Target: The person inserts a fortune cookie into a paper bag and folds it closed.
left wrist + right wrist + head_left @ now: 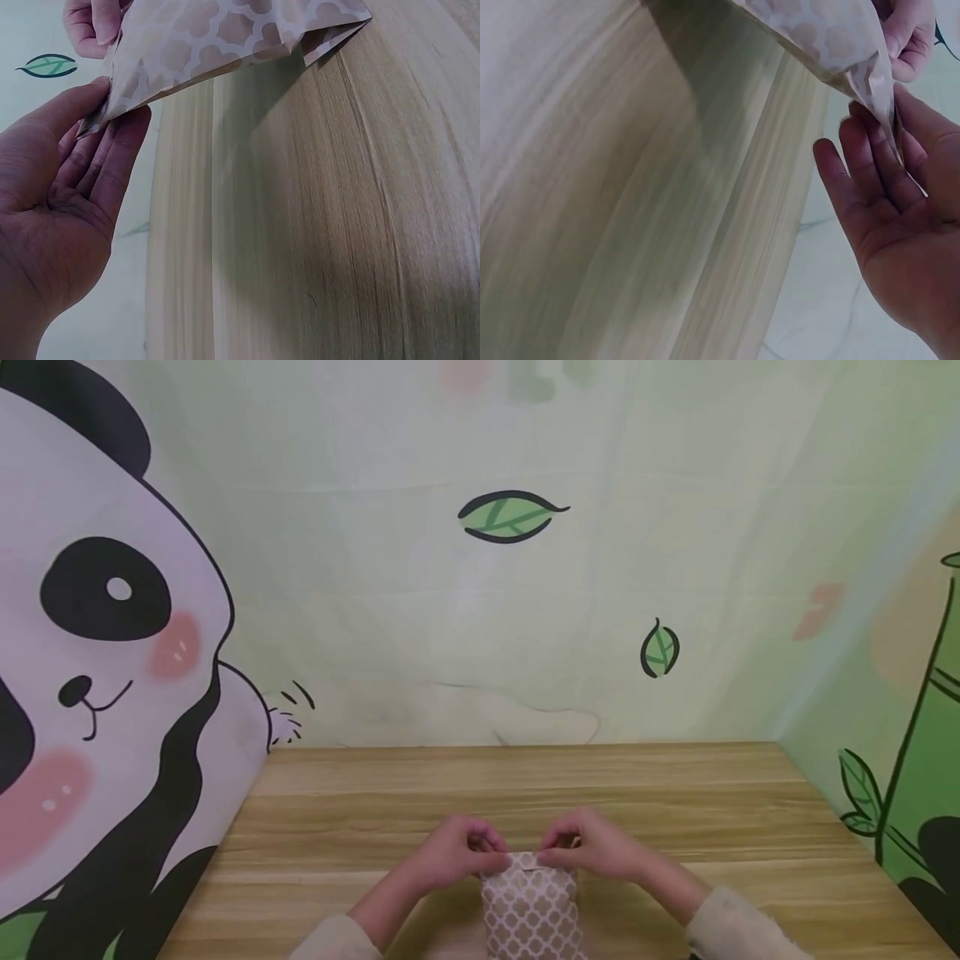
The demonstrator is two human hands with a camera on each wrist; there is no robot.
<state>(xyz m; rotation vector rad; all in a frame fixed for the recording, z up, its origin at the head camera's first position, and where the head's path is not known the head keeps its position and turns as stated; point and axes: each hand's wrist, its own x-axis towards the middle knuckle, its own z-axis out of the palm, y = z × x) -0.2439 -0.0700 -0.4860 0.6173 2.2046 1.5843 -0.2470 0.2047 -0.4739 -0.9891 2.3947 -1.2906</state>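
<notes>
A brown paper bag with a white lattice pattern stands near the table's front edge, its lower end cut off by the head view. The top edge is folded over in a narrow strip. My left hand pinches the left end of that fold between thumb and fingers. At the right end, my right hand pinches the fold the same way. In the left wrist view the paper bag slants up from the fingertips, with a creased side visible. The right wrist view shows the bag's corner between thumb and fingers.
A wood-grain table spreads under and behind the bag. At its back hangs a pale green backdrop printed with leaves and, on the left, a large panda. Another printed panel with green bamboo borders the right side.
</notes>
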